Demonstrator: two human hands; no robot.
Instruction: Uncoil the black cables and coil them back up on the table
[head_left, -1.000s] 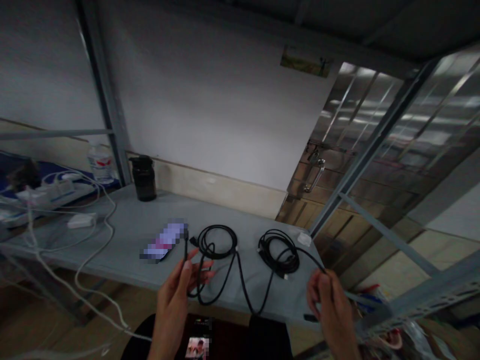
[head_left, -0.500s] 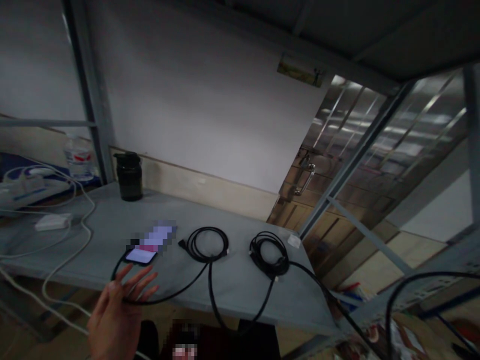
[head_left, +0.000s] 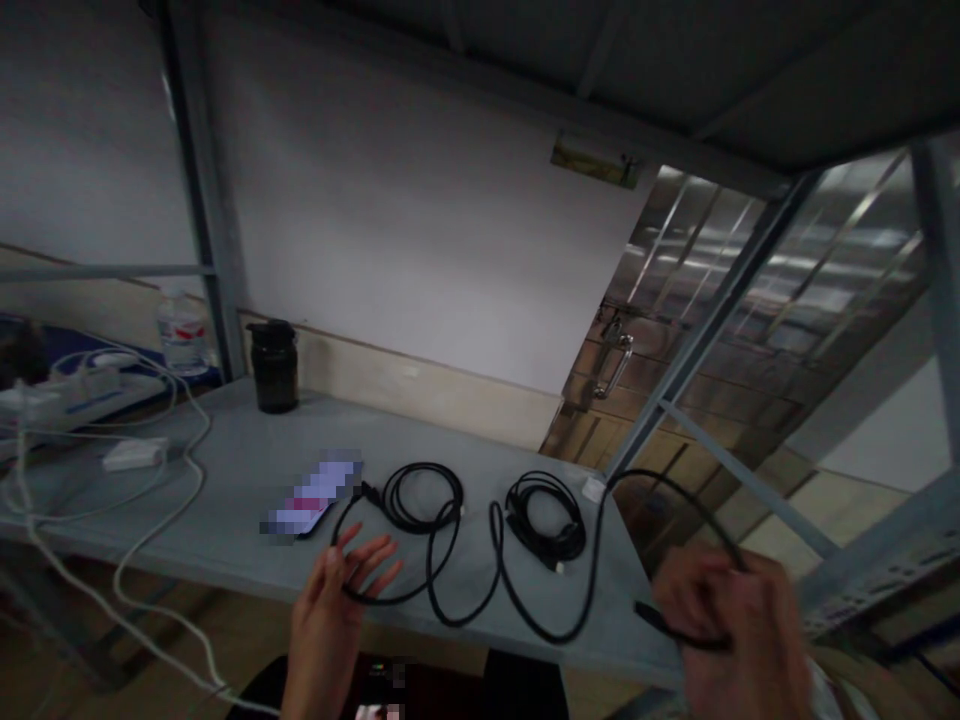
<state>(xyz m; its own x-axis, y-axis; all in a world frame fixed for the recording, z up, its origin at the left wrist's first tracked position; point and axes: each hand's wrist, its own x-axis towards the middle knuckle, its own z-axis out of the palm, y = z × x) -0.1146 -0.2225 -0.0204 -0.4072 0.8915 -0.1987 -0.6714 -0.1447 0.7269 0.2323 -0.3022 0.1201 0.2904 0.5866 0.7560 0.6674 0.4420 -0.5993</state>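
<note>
A long loose black cable loops across the front of the grey table. My left hand hovers at the table's front edge with fingers spread, and a loop of that cable runs across them. My right hand, blurred, is closed on the cable's other end near its plug at the table's right corner. Two coiled black cables lie on the table: one in the middle, one to the right. A phone lies left of the coils.
A black jar and a water bottle stand at the back left. White cords and a white power strip trail off the left side. Grey metal frame posts rise around the table; a metal door is at right.
My left hand came back from beside the phone toward the middle. My right hand returned into view at the right with the cable end, pulling the loose cable into new loops.
</note>
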